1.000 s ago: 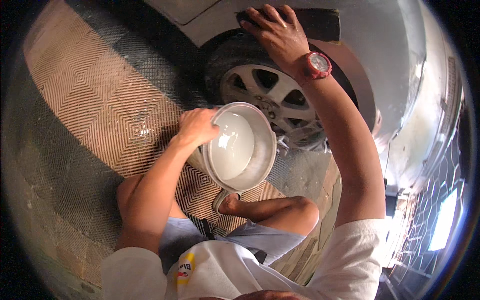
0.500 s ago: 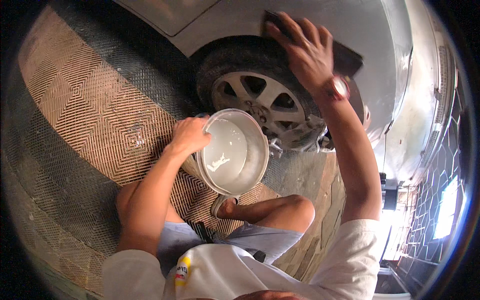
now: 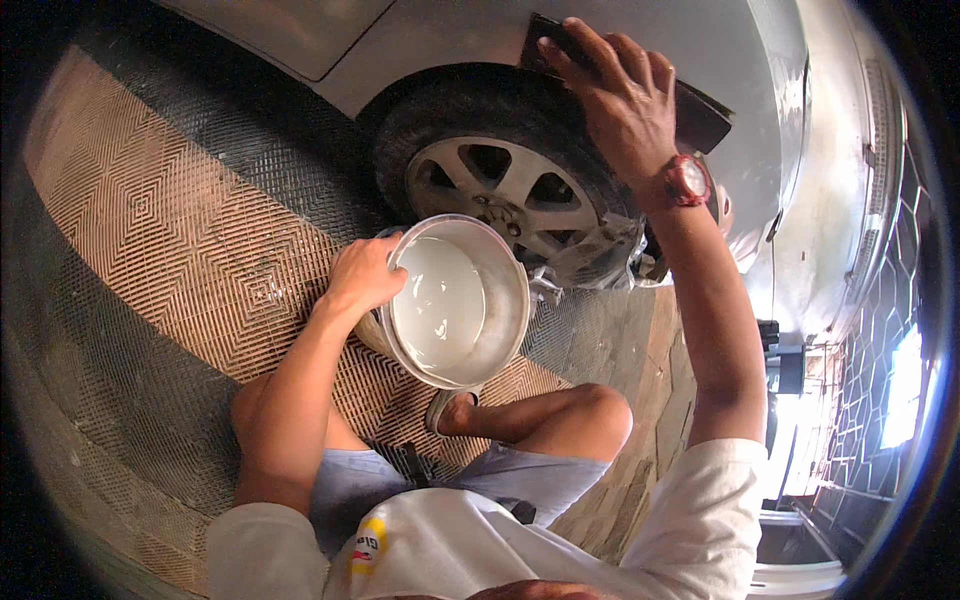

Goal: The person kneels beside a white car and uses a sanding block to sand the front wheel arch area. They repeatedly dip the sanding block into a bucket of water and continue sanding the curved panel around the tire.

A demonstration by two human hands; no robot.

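Note:
My left hand [image 3: 365, 270] grips the rim of a pale round bucket [image 3: 443, 355] that holds cloudy, whitish liquid, held over my legs beside the wheel. My right hand [image 3: 625, 105], with a red watch on the wrist, presses a thin dark rectangular pad [image 3: 700, 117] against the grey car fender [image 3: 740, 55] just above the wheel arch. Its fingers are bent over the pad. Below it are the tyre [image 3: 415, 105] and a dusty alloy wheel [image 3: 520, 175], with crumpled clear plastic [image 3: 590, 260] at the wheel's lower right.
Patterned plastic floor tiles [image 3: 150, 210] in tan and dark grey run along the left. My bent legs and a sandalled foot [image 3: 450, 410] are below the bucket. Stone-like flooring [image 3: 600, 505] lies at lower right. A bright metal grille [image 3: 850, 440] stands at the far right.
My right hand has slid rightward along the fender with the dark pad, which now sits more tilted. My left hand and bucket have shifted slightly left and down in the view.

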